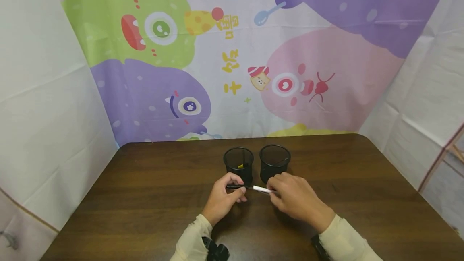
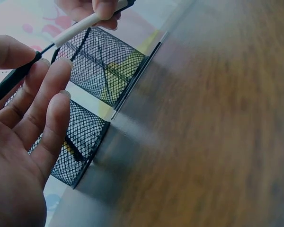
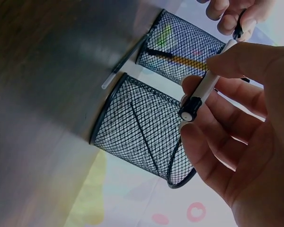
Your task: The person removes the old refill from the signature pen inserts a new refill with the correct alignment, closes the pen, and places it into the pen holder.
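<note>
My left hand (image 1: pixel 224 196) pinches a slim black pen piece (image 2: pixel 15 78) between thumb and fingers, its other fingers spread. My right hand (image 1: pixel 295 198) holds the white pen barrel (image 3: pixel 209 85), which has a black end (image 3: pixel 190 109). The two pen parts line up end to end, with a thin dark shaft (image 2: pixel 48 48) showing between them in the left wrist view. Both hands are above the table, in front of two black mesh pen cups. The left cup (image 1: pixel 232 170) stands behind my left hand, and the right cup (image 1: pixel 267 172) behind my right.
A yellow-and-black stick (image 3: pixel 184 61) leans inside the left cup. The right cup holds a thin dark stick (image 3: pixel 143 132). A slender rod (image 3: pixel 114 75) lies on the brown wooden table (image 1: pixel 145 204) by the cups. A cartoon-printed cloth (image 1: pixel 232 120) hangs behind.
</note>
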A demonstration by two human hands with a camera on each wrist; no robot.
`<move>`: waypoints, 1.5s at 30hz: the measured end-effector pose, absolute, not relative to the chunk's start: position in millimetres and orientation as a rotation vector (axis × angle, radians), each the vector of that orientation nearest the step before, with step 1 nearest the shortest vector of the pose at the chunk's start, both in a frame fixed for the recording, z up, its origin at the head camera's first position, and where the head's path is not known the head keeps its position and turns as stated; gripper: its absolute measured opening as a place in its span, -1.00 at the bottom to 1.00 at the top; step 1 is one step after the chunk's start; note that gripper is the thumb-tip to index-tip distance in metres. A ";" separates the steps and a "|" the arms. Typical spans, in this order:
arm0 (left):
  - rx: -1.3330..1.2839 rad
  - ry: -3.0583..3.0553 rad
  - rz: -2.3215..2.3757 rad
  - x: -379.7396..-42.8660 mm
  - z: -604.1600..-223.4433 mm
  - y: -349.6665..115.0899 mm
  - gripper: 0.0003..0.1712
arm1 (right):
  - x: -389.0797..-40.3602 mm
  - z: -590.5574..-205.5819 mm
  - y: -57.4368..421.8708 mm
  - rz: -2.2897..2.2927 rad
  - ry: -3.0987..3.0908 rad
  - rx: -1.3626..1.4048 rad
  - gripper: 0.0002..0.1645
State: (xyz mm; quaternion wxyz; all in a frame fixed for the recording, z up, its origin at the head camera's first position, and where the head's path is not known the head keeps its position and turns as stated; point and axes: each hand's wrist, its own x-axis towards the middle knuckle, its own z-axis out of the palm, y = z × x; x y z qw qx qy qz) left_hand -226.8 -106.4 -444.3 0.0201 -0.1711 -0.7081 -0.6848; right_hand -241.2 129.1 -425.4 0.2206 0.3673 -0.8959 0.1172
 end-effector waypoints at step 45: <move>-0.505 -2.179 -2.143 -228.7 -445.7 -104.8 -0.89 | -243.8 -430.0 117.4 0.365 -2.317 1.052 -0.83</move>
